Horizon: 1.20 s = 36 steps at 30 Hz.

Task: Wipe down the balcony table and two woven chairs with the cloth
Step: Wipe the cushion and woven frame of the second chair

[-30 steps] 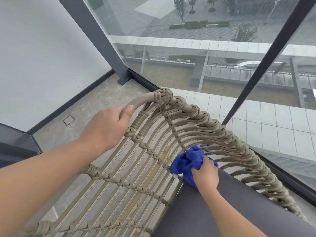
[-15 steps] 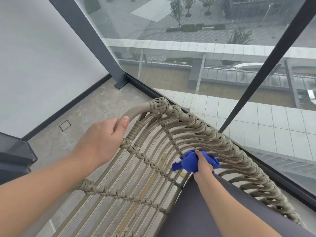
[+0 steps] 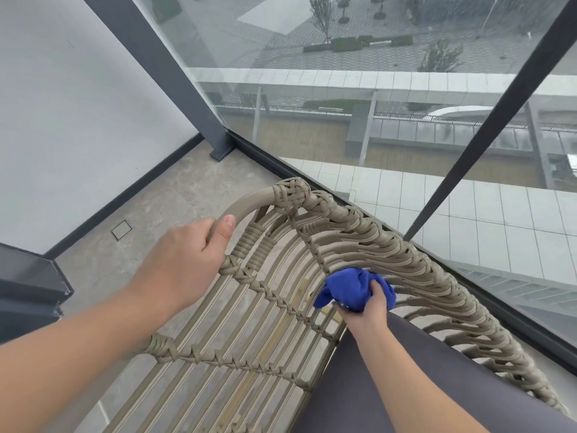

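Blue cloth (image 3: 354, 289) bunched in right hand (image 3: 365, 310) (against weave); left hand (image 3: 184, 248) grips woven chair (image 3: 312, 201) rim.

High-rise apartment balcony. Evidence: glass balustrade (image 3: 359, 98) with dark metal posts (image 3: 162, 67) running 11 to 4 o'clock, paved courtyard with trees (image 3: 321, 14) far below at 12, grey stone floor tiles (image 3: 162, 201) and plain white wall (image 3: 71, 114) at 9–10, woven chair (image 3: 312, 232) at centre.

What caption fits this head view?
Left hand grips the woven chair frame while right hand presses a blue cloth against its weave.
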Each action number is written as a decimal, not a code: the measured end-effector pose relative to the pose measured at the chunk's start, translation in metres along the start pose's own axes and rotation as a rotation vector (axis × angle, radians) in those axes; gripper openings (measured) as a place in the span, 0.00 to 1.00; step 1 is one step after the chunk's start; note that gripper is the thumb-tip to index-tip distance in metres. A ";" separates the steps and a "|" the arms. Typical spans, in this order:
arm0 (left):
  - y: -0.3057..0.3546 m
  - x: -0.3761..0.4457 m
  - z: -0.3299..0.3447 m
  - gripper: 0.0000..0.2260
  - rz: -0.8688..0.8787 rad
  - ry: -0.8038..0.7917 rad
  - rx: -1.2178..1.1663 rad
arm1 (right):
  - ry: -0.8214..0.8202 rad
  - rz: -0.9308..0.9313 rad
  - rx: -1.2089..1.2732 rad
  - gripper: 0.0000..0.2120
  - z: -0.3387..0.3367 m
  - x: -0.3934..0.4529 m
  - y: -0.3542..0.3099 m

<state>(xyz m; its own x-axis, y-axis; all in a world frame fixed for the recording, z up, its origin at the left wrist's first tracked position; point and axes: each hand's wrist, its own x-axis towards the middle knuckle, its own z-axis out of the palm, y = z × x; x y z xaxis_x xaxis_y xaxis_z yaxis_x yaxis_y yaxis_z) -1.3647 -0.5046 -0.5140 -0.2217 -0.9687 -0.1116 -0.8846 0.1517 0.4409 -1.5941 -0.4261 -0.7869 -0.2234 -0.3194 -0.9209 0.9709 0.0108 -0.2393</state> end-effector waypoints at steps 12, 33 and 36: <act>0.002 -0.001 0.000 0.29 -0.015 -0.004 0.007 | -0.001 0.034 0.095 0.19 0.005 -0.013 -0.008; -0.003 0.002 0.004 0.27 0.065 0.036 0.091 | 0.008 -0.078 0.039 0.25 0.071 -0.104 0.025; -0.004 0.001 0.005 0.27 0.073 0.042 0.108 | -0.028 -0.087 0.036 0.25 0.080 -0.123 0.027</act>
<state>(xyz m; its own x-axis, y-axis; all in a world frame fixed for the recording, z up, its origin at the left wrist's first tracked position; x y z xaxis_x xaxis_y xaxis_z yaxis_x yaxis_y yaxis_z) -1.3638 -0.5054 -0.5202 -0.2713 -0.9615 -0.0442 -0.9064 0.2398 0.3477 -1.5337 -0.4627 -0.6554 -0.3051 -0.3441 -0.8880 0.9505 -0.0524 -0.3062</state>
